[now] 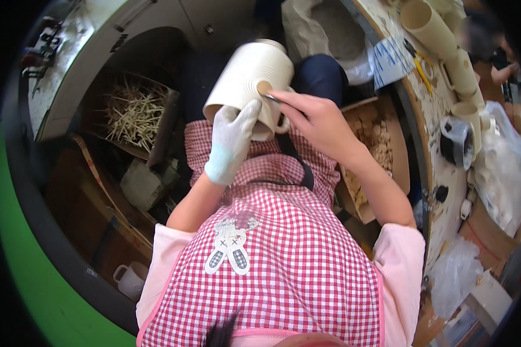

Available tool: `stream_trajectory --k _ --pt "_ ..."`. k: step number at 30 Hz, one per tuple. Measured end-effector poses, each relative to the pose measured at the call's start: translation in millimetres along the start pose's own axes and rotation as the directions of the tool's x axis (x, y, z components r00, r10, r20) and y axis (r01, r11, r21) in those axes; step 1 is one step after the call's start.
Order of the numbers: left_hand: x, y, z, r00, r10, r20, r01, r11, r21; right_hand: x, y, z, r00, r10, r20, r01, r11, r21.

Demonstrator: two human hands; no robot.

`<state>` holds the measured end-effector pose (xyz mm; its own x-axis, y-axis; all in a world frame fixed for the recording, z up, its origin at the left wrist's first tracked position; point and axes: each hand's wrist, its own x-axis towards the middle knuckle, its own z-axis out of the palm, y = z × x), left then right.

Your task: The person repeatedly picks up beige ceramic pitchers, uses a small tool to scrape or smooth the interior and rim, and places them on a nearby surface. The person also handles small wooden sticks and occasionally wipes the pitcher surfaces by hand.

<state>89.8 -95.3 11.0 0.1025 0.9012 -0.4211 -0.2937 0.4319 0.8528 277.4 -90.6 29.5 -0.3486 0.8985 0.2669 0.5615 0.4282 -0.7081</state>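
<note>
A cream-coloured jug, hollow and with a loop handle, lies tilted across my lap. My left hand, in a white glove with a pale green cuff, grips its open lower rim with the thumb on the outer wall. My bare right hand pinches a small dark metal tool, whose kind is mostly hidden by the fingers. The tool's tip is at a round tan spot amid ridged rings on the jug's side.
To the left is a box of thin cream offcuts; to the right, a carton of tan scraps. The right-hand bench carries yellow-handled pliers, more cream jugs and plastic bags. A white mug sits low at left.
</note>
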Motion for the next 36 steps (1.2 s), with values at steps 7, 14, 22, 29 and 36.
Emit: stream_trajectory --k 7,14,22,29,36 --pt "-11 23 -38 0.985 -0.013 0.175 0.048 0.978 -0.202 16 -10 -50 0.761 0.628 -0.160 -0.477 0.710 0.517" --pt "-13 17 -22 0.992 -0.047 0.114 0.065 0.985 -0.157 -4 -32 -4 0.975 0.185 0.125 -0.197 0.976 0.091" --pt "-12 16 -17 0.996 -0.049 0.076 0.054 0.996 -0.073 -1 -27 1 0.972 0.203 0.120 -0.199 0.979 -0.042" --pt "-12 15 -14 0.996 -0.052 0.069 0.053 0.999 -0.014 -1 -25 1 0.961 0.242 0.133 -0.241 0.970 -0.022" --pt "-13 17 -11 0.998 -0.055 0.037 0.055 0.998 0.005 3 -28 -3 0.951 0.261 0.164 -0.258 0.965 -0.042"
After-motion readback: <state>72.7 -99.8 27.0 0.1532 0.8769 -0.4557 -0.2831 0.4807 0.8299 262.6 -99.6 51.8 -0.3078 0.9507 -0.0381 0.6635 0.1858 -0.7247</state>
